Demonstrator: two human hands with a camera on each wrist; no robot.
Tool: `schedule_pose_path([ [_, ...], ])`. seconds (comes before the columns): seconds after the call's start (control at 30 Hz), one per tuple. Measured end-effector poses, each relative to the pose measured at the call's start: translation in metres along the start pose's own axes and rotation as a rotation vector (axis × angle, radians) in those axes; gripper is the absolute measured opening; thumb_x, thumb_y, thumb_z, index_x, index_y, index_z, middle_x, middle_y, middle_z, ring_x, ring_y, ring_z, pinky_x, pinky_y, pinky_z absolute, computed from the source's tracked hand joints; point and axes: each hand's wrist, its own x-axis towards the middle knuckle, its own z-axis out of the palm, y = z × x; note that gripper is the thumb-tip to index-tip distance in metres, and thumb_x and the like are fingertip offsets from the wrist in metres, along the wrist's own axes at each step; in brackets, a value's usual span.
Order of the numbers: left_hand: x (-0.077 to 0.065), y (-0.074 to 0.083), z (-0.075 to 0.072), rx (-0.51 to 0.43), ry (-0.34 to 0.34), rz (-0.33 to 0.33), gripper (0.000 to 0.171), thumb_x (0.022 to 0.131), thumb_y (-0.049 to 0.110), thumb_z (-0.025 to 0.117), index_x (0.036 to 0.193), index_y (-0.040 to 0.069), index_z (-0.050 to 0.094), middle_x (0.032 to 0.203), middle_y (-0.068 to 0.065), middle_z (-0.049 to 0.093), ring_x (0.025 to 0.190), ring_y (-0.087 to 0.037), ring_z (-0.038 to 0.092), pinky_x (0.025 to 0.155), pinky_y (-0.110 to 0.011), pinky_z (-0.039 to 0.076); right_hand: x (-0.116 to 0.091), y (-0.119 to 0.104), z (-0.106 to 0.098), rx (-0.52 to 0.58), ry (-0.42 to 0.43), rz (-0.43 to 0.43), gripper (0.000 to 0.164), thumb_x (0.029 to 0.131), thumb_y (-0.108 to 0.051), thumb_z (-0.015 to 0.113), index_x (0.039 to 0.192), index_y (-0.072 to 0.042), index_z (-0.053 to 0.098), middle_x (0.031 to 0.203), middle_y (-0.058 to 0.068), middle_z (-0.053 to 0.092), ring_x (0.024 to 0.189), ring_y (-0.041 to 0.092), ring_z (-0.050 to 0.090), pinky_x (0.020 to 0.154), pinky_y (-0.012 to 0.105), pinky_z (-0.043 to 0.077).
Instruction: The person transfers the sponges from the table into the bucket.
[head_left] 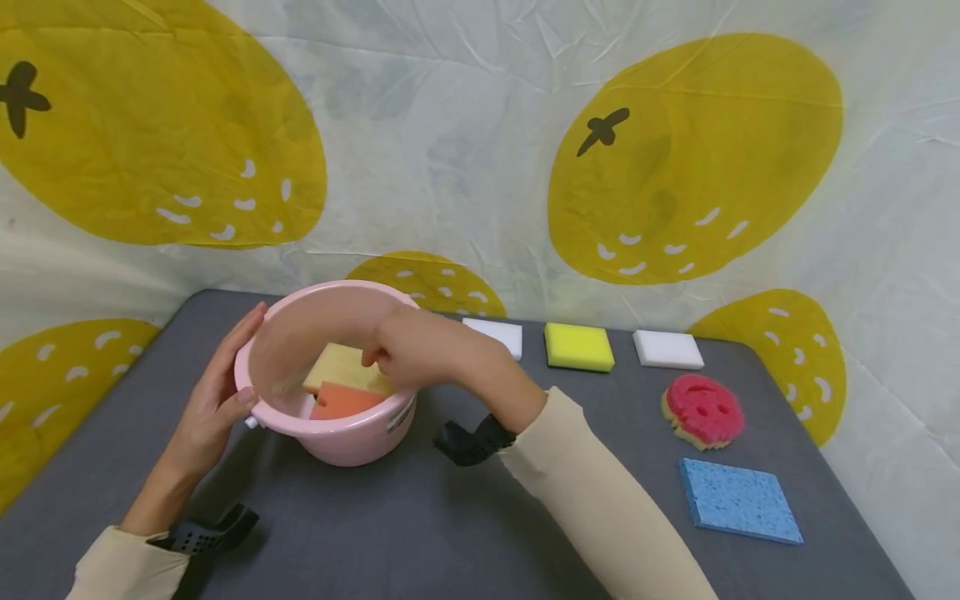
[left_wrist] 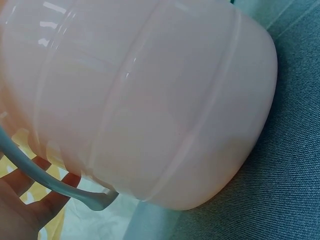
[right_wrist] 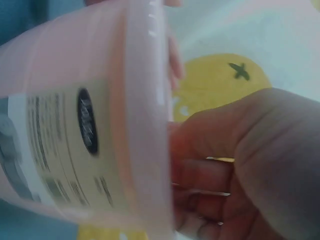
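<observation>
On the table: pink bucket containing pale-yellow sponge and orange sponge; left hand spread against its rim; right hand inside, fingers bent, any hold indeterminable; blue sponge at right.

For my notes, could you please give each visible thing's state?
Pink round plastic bucket, uncovered
Left hand, holding bucket
Right hand, in bucket, grip unclear
Pale-yellow sponge, in bucket
Orange sponge, in bucket
Yellow rectangular sponge, flat
White rectangular blocks, flat
Red rounded sponge, flat
Blue rectangular sponge, flat
</observation>
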Motion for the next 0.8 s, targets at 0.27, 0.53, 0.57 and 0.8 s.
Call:
schedule_pose_path([
  [0.27,0.000,-0.004,-0.002,-0.022,-0.017,0.045,0.075,0.084,0.002,0.050,0.152,0.005,0.020,0.158,-0.013,0.011,0.136,-0.027,0.019,0.098,-0.017,0.037,-0.030,0.021,-0.011,0.036,0.264,-0.073,0.027,0.095,-0.009,0.052,0.115,-0.012,0.070,0.107,-0.004,0.068,0.088,0.005,0.058,0.079,0.020,0.046],
  [0.53,0.000,-0.004,-0.002,-0.014,-0.014,0.024,0.075,0.084,0.002,0.050,0.153,0.008,0.020,0.158,-0.011,0.011,0.136,-0.027,0.019,0.098,-0.017,0.037,-0.060,0.054,-0.001,0.129,0.461,-0.019,0.025,0.095,-0.014,0.058,0.117,-0.015,0.069,0.105,-0.007,0.067,0.086,0.006,0.057,0.077,0.025,0.049],
  [0.57,0.000,-0.004,-0.002,-0.018,-0.017,0.029,0.075,0.084,0.001,0.050,0.153,0.007,0.020,0.158,-0.011,0.011,0.136,-0.027,0.019,0.099,-0.017,0.037,-0.063,0.058,0.002,0.142,0.482,-0.010,0.025,0.095,-0.014,0.058,0.117,-0.015,0.069,0.105,-0.007,0.067,0.086,0.006,0.057,0.077,0.026,0.049],
  [0.8,0.001,-0.006,-0.002,-0.018,-0.012,0.045,0.075,0.084,0.001,0.051,0.152,0.005,0.020,0.158,-0.011,0.012,0.137,-0.026,0.018,0.098,-0.017,0.037,-0.079,0.092,0.024,0.245,0.594,0.091,0.030,0.092,-0.015,0.063,0.121,-0.013,0.066,0.115,-0.001,0.064,0.093,0.013,0.060,0.078,0.031,0.051],
])
